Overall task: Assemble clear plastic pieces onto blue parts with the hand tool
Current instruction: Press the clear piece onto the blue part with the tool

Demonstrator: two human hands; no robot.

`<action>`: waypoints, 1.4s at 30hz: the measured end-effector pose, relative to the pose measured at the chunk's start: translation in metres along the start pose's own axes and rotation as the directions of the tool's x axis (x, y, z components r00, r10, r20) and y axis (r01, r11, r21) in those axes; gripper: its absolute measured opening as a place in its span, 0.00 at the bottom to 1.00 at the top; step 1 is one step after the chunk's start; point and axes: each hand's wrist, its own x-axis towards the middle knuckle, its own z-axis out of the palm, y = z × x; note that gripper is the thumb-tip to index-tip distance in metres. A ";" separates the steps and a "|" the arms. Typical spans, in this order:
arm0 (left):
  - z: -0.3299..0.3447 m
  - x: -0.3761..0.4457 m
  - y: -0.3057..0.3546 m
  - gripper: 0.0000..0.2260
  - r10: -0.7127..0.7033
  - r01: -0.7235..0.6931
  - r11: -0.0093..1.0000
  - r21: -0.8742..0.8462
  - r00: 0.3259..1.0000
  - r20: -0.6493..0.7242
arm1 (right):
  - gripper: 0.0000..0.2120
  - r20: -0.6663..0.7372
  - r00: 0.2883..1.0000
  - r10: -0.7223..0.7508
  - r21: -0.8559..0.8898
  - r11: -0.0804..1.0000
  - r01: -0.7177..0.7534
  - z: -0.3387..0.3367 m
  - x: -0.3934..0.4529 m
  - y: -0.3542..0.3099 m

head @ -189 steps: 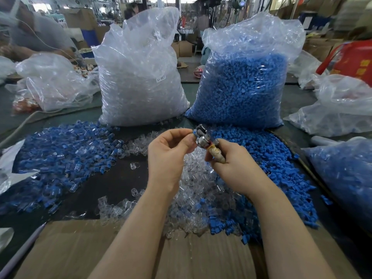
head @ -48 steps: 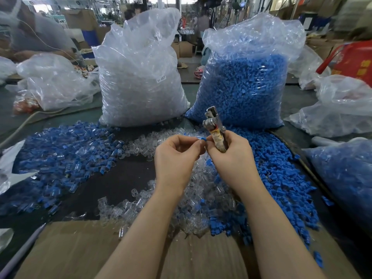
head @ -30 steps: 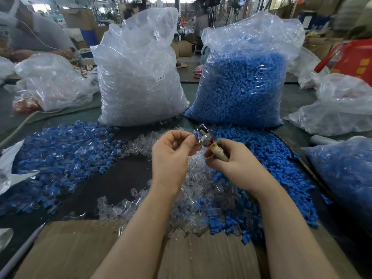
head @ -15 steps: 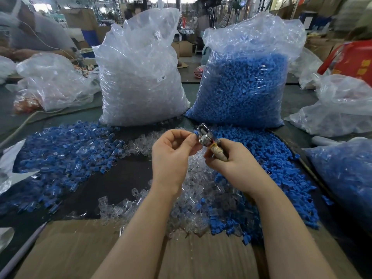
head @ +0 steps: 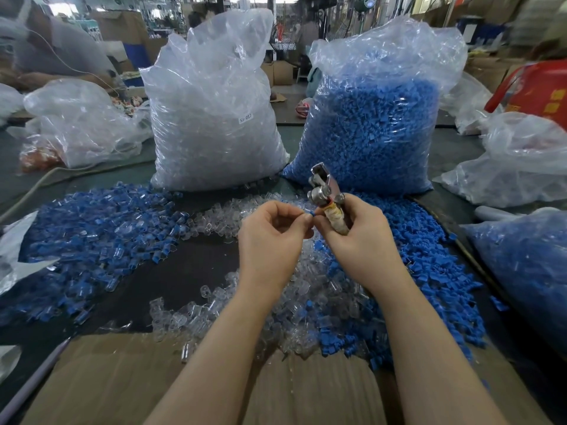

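Loose clear plastic sleeves nearest. Above: left hand pinching small blue plastic part w/ curled fingertips. Right hand wrapped round tape-handled metal hand tool, head upright. Seat square before squeezing; bags behind.

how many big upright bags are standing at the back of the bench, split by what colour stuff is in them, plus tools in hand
Bag of clear pieces: 1
Bag of blue parts: 1
Hand tool, gripped by the right hand: 1
Total: 3
The left hand pinches one small blue part; loose pieces on the bench are too many to count.
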 end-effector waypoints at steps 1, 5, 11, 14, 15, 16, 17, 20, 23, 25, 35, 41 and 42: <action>0.000 0.000 0.000 0.03 0.002 -0.002 1.000 0.003 1.000 0.001 | 0.05 0.003 1.000 0.000 -0.002 1.000 0.000 0.000 0.000 0.001; 0.000 0.000 -0.001 0.05 0.018 -0.018 1.000 0.017 1.000 -0.007 | 0.03 0.050 0.998 0.042 0.027 0.999 -0.043 -0.002 0.001 0.003; -0.002 0.004 0.000 0.03 -0.032 0.030 0.987 -0.161 0.999 -0.008 | 0.03 0.242 0.962 0.130 0.017 0.990 -0.138 -0.013 0.000 0.006; -0.005 0.006 0.001 0.01 -0.024 0.023 0.978 -0.206 1.000 -0.002 | 0.05 0.302 0.944 0.131 0.010 0.990 -0.140 -0.013 -0.001 0.005; -0.005 0.006 0.001 0.01 -0.023 0.022 0.977 -0.213 1.000 -0.003 | 0.05 0.314 0.941 0.128 0.008 0.991 -0.137 -0.012 -0.001 0.005; -0.005 0.006 0.001 0.01 -0.021 0.020 0.976 -0.219 1.000 -0.002 | 0.06 0.321 0.938 0.127 0.002 0.991 -0.135 -0.012 -0.001 0.004; -0.006 0.006 0.001 0.01 -0.019 0.019 0.975 -0.221 1.000 0.000 | 0.06 0.326 0.937 0.128 -0.004 0.991 -0.134 -0.012 -0.001 0.004; -0.006 0.005 0.002 0.02 -0.003 0.006 0.975 -0.223 1.000 0.012 | 0.07 0.325 0.937 0.126 -0.015 0.992 -0.128 -0.012 -0.001 0.004; -0.006 0.004 0.003 0.02 0.007 -0.003 0.978 -0.210 1.000 0.019 | 0.06 0.322 0.940 0.116 -0.012 0.993 -0.119 -0.011 -0.002 0.004; -0.006 0.004 0.003 0.03 0.008 -0.004 0.978 -0.208 1.000 0.020 | 0.04 0.317 0.943 0.106 -0.024 0.994 -0.104 -0.010 -0.002 0.003; -0.005 0.002 0.007 0.04 -0.017 0.022 0.972 -0.235 1.000 0.022 | 0.09 0.279 0.954 0.112 -0.168 0.984 -0.066 -0.010 -0.002 0.006; -0.022 0.011 0.006 0.02 -0.138 0.137 0.972 -0.189 0.990 0.009 | 0.02 0.195 0.970 0.146 -0.309 0.948 -0.080 -0.013 0.001 0.011; -0.031 0.015 0.004 0.02 -0.199 0.189 0.960 -0.209 0.979 -0.031 | 0.04 0.146 0.973 0.181 -0.376 0.919 -0.115 -0.015 0.002 0.013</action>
